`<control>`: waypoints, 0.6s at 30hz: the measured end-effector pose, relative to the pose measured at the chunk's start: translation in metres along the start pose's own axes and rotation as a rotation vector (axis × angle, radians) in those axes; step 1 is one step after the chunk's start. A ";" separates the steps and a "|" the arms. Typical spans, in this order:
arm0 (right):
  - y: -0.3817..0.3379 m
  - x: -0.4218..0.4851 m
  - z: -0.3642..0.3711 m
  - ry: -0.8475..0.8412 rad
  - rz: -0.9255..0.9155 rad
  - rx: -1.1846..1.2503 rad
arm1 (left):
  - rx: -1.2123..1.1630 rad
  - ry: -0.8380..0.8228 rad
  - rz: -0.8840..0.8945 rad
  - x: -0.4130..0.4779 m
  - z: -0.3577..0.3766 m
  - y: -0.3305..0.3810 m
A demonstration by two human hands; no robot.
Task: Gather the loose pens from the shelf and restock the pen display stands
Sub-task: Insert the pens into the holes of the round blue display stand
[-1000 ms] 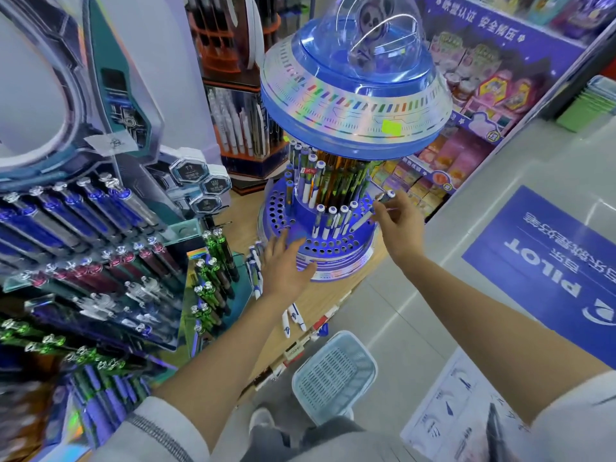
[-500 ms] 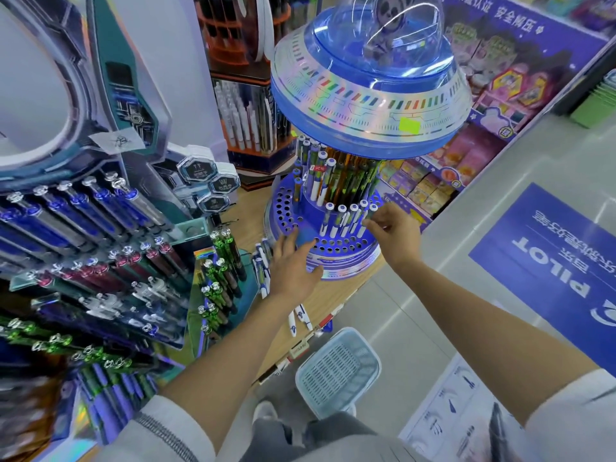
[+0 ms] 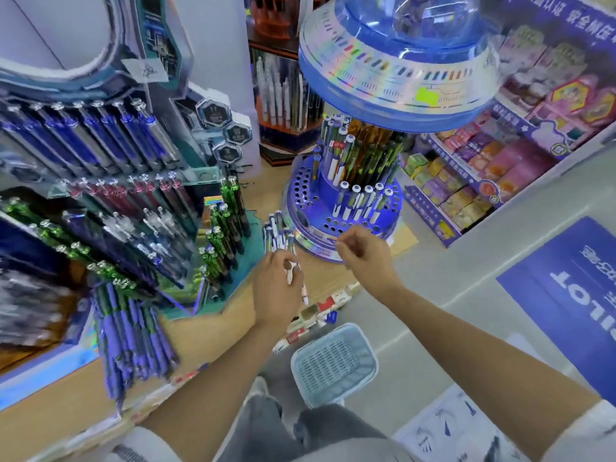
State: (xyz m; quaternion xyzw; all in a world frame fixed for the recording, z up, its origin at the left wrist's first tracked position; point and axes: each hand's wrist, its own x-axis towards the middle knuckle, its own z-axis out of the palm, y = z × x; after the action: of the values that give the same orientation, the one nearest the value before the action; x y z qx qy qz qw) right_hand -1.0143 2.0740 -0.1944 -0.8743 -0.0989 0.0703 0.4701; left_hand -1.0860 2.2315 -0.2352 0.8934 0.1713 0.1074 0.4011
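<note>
Loose pens [image 3: 278, 233] lying on the wooden shelf [image 3: 213, 331] between two stands

The white-and-blue loose pens are lying bunched between the tiered stand [image 3: 133, 201] at left and the blue round stand [image 3: 300, 208] at right, just beside its base. One white pen [image 3: 292, 275] is sitting pinched in the left hand [image 3: 276, 291], near the bunch. A row of white pens [image 3: 363, 203] is standing upright in the round stand's near holes.

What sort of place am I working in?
Most likely a stationery shop: a round blue pen display stand, tiered pen racks beside it, and a PILOT floor sticker in the aisle.
</note>
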 end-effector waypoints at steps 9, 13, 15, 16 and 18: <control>0.025 0.004 0.067 -0.420 0.312 -0.098 | 0.091 -0.077 -0.398 -0.024 0.003 -0.039; 0.020 0.015 0.088 -0.438 0.271 -0.190 | 0.006 -0.124 -0.489 -0.010 0.018 -0.043; 0.020 0.019 0.093 -0.428 0.268 -0.218 | 0.007 -0.147 -0.495 -0.001 0.024 -0.049; 0.021 0.021 0.093 -0.423 0.269 -0.209 | 0.016 -0.163 -0.499 0.001 0.026 -0.050; 0.022 0.026 0.092 -0.407 0.277 -0.169 | 0.036 -0.171 -0.483 0.004 0.026 -0.047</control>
State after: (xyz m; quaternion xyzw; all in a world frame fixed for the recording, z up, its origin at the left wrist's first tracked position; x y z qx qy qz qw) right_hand -1.0069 2.1431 -0.2640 -0.8834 -0.0764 0.3000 0.3518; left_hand -1.0841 2.2443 -0.2878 0.8394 0.3472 -0.0704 0.4122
